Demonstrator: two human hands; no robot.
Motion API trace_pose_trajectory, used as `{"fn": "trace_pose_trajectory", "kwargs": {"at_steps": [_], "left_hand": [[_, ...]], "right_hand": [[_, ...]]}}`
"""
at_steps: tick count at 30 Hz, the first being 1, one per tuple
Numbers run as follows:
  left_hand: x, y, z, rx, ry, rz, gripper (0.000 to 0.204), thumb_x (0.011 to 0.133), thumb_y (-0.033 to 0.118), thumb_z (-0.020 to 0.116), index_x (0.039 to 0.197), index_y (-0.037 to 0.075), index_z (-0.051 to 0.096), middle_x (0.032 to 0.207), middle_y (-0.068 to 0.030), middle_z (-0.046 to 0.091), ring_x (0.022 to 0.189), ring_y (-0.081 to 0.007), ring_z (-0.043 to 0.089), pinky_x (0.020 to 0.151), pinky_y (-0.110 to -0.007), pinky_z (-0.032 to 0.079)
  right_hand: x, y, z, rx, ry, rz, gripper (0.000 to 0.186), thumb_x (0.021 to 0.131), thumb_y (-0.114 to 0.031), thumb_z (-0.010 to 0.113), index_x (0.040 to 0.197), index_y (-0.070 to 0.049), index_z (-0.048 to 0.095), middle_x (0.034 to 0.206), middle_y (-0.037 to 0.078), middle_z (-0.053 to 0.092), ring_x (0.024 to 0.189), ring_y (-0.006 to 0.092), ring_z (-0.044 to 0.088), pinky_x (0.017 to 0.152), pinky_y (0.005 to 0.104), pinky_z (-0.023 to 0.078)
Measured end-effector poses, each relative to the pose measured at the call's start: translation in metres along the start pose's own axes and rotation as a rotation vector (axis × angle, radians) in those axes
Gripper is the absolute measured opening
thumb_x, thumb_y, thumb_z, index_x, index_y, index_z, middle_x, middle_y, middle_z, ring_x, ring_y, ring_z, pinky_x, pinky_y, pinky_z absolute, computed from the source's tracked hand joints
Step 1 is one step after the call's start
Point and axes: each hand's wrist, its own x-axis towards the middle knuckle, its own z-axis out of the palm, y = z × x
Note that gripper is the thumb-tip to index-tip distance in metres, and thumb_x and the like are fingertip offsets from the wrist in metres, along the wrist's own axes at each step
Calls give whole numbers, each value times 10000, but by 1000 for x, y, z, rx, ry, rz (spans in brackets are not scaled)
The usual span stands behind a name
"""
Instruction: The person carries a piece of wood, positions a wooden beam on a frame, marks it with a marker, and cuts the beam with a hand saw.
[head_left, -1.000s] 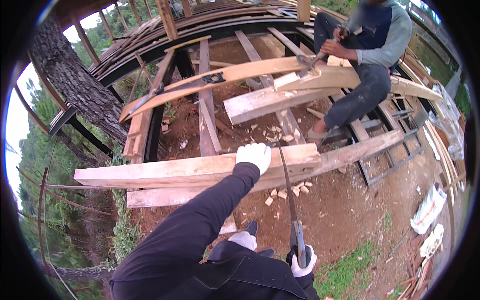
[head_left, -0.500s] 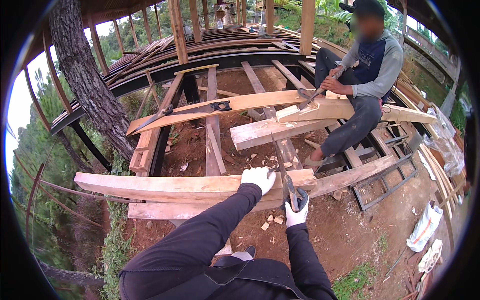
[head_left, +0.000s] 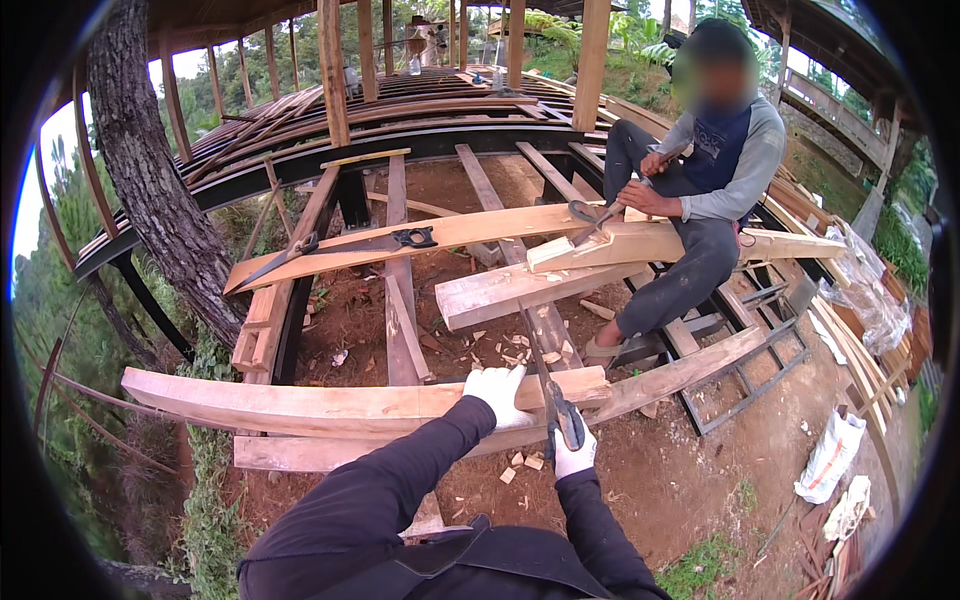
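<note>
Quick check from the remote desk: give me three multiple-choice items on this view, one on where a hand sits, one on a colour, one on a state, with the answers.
1. Where does the left hand rest?
A. on the long pale plank
B. on the tree trunk
C. on the bare soil

2. What colour are the gloves on both hands?
A. black
B. white
C. orange

3. What is the state of the right hand?
A. open and empty
B. closed round the handle of a long blade
C. out of view

Answers:
1 A, the gloved palm lies flat on the plank near its right end.
2 B, both gloves show white against the dark sleeves.
3 B, the fingers wrap the dark handle, the blade raised over the plank.
</note>
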Motion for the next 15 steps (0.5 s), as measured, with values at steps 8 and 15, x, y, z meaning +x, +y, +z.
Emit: {"fn": "trace_pose_trajectory", "kwargs": {"at_steps": [8,15], "left_hand": [[-6,20,7,102,94,-152,939,710,590,788,1449,114,459,1278,-141,611,1211,-317,560,1067,-512,336],[-9,27,10,136,97,-172,893,707,579,785,1391,86,492,1225,-143,631,1157,-302,595,991,-466,406]], "right_hand": [[8,11,1,-49,1,-100,543,871,-55,687,1377,58,525,1354,199,614,1268,277,595,1093,346,439],[7,27,8,181,33,-37,546,868,-24,690,1384,52,531,1320,172,642,1213,236,620,1057,333,458]]}}
